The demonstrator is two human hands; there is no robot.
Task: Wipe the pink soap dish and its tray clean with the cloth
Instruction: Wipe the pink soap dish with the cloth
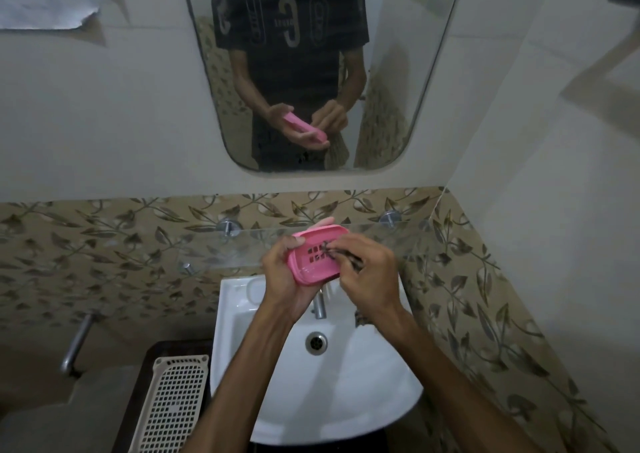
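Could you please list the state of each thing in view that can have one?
Soap dish: held tilted above the sink.
Left hand: grips the soap dish.
Right hand: pinches something small and dark at the dish's slots.
Sink: dry-looking, drain open.
Tap: no water running.
Basket: beside the sink.

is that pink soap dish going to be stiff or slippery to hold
Probably stiff: the soap dish keeps its shape, tilted in the left hand. Likely light, since thin plastic with slots is held one-handed above the sink. Possibly slippery if wet; its surface looks smooth where the right hand works.
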